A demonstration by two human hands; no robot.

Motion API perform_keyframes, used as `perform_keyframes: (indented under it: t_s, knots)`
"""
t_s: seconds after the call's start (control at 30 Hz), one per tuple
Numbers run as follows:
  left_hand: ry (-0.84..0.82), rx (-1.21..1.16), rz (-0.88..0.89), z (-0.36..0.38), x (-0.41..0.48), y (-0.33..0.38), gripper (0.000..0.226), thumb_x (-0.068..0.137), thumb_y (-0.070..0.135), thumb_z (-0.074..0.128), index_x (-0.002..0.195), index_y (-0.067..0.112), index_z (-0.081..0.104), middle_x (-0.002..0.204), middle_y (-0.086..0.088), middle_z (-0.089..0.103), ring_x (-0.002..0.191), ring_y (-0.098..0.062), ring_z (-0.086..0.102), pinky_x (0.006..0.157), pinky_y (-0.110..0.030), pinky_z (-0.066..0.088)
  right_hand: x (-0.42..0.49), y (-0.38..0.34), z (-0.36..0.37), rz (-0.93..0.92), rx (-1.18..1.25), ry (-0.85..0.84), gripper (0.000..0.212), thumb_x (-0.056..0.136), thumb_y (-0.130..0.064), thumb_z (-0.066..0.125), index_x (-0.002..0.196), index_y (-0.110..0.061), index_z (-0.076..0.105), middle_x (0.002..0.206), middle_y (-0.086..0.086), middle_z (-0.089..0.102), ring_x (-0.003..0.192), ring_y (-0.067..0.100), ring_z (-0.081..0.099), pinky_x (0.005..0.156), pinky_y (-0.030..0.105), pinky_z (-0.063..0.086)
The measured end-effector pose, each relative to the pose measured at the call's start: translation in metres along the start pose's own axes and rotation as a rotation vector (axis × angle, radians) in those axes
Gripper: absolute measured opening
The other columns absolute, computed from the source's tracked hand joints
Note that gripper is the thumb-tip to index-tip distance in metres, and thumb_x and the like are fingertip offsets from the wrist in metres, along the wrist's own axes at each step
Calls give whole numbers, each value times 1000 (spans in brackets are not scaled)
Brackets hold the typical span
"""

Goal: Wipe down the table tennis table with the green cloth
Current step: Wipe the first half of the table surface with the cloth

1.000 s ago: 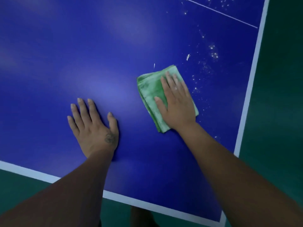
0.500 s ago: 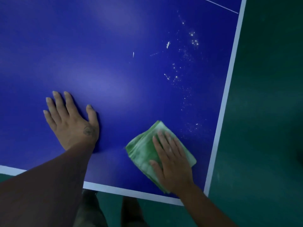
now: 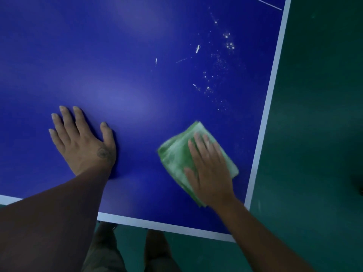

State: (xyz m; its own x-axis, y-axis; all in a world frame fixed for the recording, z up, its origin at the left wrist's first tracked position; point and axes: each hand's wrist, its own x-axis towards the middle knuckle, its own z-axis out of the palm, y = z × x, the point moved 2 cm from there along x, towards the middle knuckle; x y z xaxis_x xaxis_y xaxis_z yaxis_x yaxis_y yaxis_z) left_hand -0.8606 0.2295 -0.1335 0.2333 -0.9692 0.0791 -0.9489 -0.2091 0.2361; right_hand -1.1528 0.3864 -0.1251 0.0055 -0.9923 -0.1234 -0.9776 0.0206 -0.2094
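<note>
The right hand (image 3: 211, 171) lies flat on the folded green cloth (image 3: 176, 158), its fingers (image 3: 198, 152) straight and close together, pressing the cloth onto the blue bench (image 3: 137, 55) near the right corner closest to the person; both cloth and hand look slightly blurred. The cloth sits just inside the white border line (image 3: 269, 107) along the bench's right side, with a narrow strip of blue showing between them. The left hand (image 3: 82, 142) rests palm-down on the bare bench surface, well apart from the cloth and to its left, fingers straight and a little spread, holding nothing; a small dark round mark (image 3: 102, 153) shows near the base of its thumb. Farther up the bench, beyond the cloth, a scatter of white specks and short streaks (image 3: 216, 75) lies on the blue surface. Green floor (image 3: 314, 134) shows past the right and near edges, and the person's legs (image 3: 106, 250) show below the near edge
</note>
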Motion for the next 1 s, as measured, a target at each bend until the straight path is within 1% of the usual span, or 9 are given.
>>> perform_keyframes:
  t_s: [0.13, 0.3, 0.37, 0.47, 0.6, 0.67, 0.8, 0.9, 1.0]
  knots:
    - [-4, 0, -3, 2, 0, -1, 76, 110, 54, 41, 172, 15, 23, 182, -9, 14, 169, -29, 6, 136, -52, 4, -90, -3, 7, -54, 46, -42, 71, 113, -53, 41, 173, -17, 25, 181, 4, 20, 167, 29, 21, 135, 54, 17]
    - [12, 7, 2, 4, 0, -2, 75, 110, 54, 41, 172, 15, 23, 181, -9, 15, 169, -30, 7, 136, -50, 3, -56, 46, -10, -163, 0, -75, 73, 110, -56, 41, 173, -22, 26, 181, 0, 21, 167, 28, 20, 135, 56, 16]
    - [20, 10, 0, 5, 0, -3, 75, 110, 54, 41, 172, 15, 23, 181, -9, 15, 168, -30, 7, 136, -49, 2, -20, 70, -19, -119, 12, -50, 72, 111, -57, 41, 172, -21, 29, 181, -2, 20, 168, 27, 18, 135, 57, 15]
    - [25, 10, 0, 4, 0, -4, 75, 110, 55, 39, 171, 14, 24, 181, -9, 16, 168, -29, 7, 136, -47, 0, 30, 99, -30, -10, -16, -12, 72, 112, -59, 31, 173, -21, 25, 182, -2, 15, 169, 22, 11, 137, 51, 9]
    - [23, 26, -4, 3, 2, -3, 75, 110, 56, 38, 171, 14, 25, 181, -9, 16, 168, -29, 7, 134, -39, -8, 43, 97, -29, 122, -23, 49, 70, 113, -52, 29, 174, -17, 21, 183, 1, 12, 169, 22, 7, 136, 53, 14]
    - [24, 24, -6, 3, 1, -2, 76, 110, 56, 38, 171, 14, 25, 181, -9, 16, 168, -29, 7, 133, -37, -9, 27, 75, -22, 245, -31, 85, 69, 115, -50, 25, 173, -14, 18, 182, 6, 13, 169, 23, 6, 136, 55, 16]
    - [10, 24, -6, 4, 1, -2, 76, 109, 56, 39, 172, 15, 25, 181, -8, 15, 169, -29, 7, 136, -47, 1, 5, -17, 0, 415, 16, 69, 73, 115, -54, 22, 174, -12, 12, 183, 9, 6, 169, 30, 2, 136, 57, 12]
    - [14, 21, -3, 4, 2, -3, 76, 109, 56, 40, 171, 15, 25, 181, -8, 16, 169, -29, 7, 136, -50, 4, 1, -103, 21, 337, 58, 74, 74, 114, -53, 30, 174, -12, 14, 183, 12, 5, 169, 33, 5, 136, 56, 9]
    - [23, 7, -3, 4, 2, -3, 76, 108, 55, 42, 171, 15, 27, 181, -8, 17, 168, -29, 9, 136, -49, 4, -11, -156, 33, 215, 103, 91, 72, 113, -46, 41, 173, -11, 23, 182, 12, 13, 168, 33, 14, 135, 56, 15]
